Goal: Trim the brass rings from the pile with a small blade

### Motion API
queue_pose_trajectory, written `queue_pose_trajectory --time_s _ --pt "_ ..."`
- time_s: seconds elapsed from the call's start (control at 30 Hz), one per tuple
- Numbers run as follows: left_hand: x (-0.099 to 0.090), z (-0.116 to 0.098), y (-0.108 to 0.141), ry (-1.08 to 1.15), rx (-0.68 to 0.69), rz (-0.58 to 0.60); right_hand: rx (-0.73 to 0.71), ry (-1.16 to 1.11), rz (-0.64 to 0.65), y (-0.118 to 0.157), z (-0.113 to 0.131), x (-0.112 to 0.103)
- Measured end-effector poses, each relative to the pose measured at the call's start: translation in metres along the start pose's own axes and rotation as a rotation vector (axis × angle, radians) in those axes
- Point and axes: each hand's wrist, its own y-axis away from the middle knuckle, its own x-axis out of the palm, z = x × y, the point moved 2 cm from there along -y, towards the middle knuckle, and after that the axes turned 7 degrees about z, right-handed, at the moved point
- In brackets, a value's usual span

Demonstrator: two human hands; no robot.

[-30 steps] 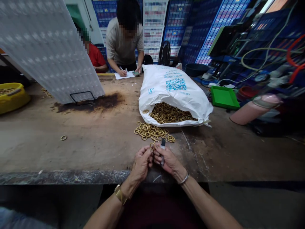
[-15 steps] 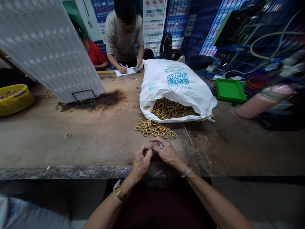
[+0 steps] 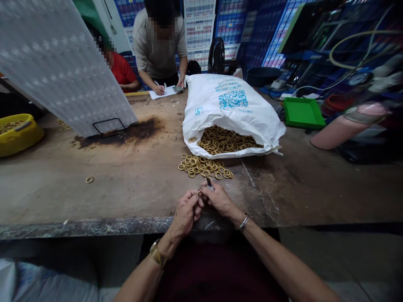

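Small tool (image 3: 210,184): its dark end is now showing above the right hand (image 3: 222,199), which is gripping it, having tipped up since the earlier frame. Left hand (image 3: 186,209): pinching what appears to be one thin ring (image 3: 199,192), edge-on, on the near side of the loose rings (image 3: 201,167) and white sack (image 3: 204,119). Risk: a narrow pinch could be letting the ring twist, sending the tool into the left hand.

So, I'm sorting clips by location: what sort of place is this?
Probably a small factory or workshop: an open white sack full of gold-coloured rings lies on a worn, stained workbench, and plastic crates stand stacked high behind it.
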Motion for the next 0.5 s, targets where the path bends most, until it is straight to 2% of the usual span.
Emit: queue_pose_trajectory --time_s 0.07,0.13,0.27,0.4,0.5 --pt "0.0 -0.002 0.001 0.054 -0.017 0.029 0.016 -0.023 0.016 -0.001 0.001 0.0" --pt "-0.001 -0.002 0.001 0.074 -0.031 0.028 -0.018 0.051 -0.008 -0.002 0.002 -0.001" --pt "-0.003 -0.001 0.002 0.037 -0.034 -0.049 -0.181 0.434 -0.09 0.0 0.003 -0.007" --pt "-0.003 0.0 0.001 -0.058 0.005 -0.104 -0.298 0.832 0.041 0.008 -0.001 -0.006" --pt "-0.003 -0.001 0.001 -0.14 0.022 -0.142 -0.317 0.957 0.077 0.012 -0.002 -0.005"
